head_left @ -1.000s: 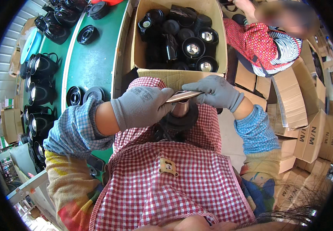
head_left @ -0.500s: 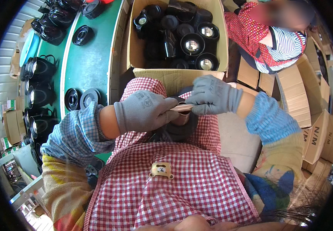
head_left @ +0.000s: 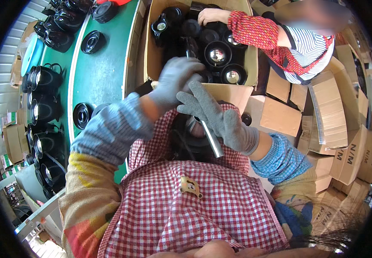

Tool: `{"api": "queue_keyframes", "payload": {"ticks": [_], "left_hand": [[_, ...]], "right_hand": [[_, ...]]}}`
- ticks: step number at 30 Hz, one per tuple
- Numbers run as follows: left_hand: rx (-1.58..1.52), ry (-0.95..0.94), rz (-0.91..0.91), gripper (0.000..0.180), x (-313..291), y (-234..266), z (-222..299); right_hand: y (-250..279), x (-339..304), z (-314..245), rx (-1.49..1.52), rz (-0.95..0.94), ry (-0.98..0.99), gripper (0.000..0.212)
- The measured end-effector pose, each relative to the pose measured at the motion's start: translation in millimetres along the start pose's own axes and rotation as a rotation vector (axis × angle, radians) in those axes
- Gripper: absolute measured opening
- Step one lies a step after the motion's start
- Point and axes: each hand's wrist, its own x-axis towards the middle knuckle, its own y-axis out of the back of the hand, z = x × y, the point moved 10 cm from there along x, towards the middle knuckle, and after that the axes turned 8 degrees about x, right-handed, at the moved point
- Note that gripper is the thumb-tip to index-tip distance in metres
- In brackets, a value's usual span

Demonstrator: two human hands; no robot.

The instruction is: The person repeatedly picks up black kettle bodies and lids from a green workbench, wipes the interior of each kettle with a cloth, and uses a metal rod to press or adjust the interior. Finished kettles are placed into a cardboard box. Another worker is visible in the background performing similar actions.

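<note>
My left hand (head_left: 175,84), in a grey glove, is raised at the near edge of the cardboard box. Its fingers are bent and close together; anything inside them is hidden. Just below it, my right hand (head_left: 218,120), also gloved, has its fingertips toward the left one. Some right fingers are stretched out, while a shiny silver tube-shaped piece (head_left: 211,139) sticks out from under that hand, seemingly gripped. A black vessel (head_left: 185,139) with a round shiny opening rests on my lap, partly covered by the right hand.
The cardboard box (head_left: 233,92) ahead holds several black cups and lids. At the right, another person's hand (head_left: 211,16) reaches into it. A green table (head_left: 97,77) on the left carries black lids (head_left: 93,41) and rows of black jugs (head_left: 46,79). Folded cartons (head_left: 330,105) stand at the right.
My hands have left the vessel's rim: the left moved up toward the box, the right turned over with the silver piece. The other person's arm has reached into the box.
</note>
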Motion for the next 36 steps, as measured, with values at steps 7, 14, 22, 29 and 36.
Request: {"api": "queue_keyframes", "payload": {"ticks": [7,14,22,29,36], "left_hand": [[-0.244,-0.434,-0.233,0.036,-44,34,195],[-0.138,-0.326,-0.222,0.029,-47,-3,178],[-0.400,-0.368,-0.103,0.028,-42,9,164],[-1.548,-0.170,-0.072,0.017,-60,41,61],[-1.818,0.131,-0.190,0.014,-58,15,37]], "right_hand": [[-7,1,4,0.220,0.073,-0.188,0.111],[20,37,5,-0.234,-0.047,-0.085,0.092],[61,60,28,-0.673,-0.094,0.234,0.074],[52,-28,-29,-1.305,0.300,0.013,0.045],[54,-47,-30,-1.411,0.338,-0.112,0.041]]}}
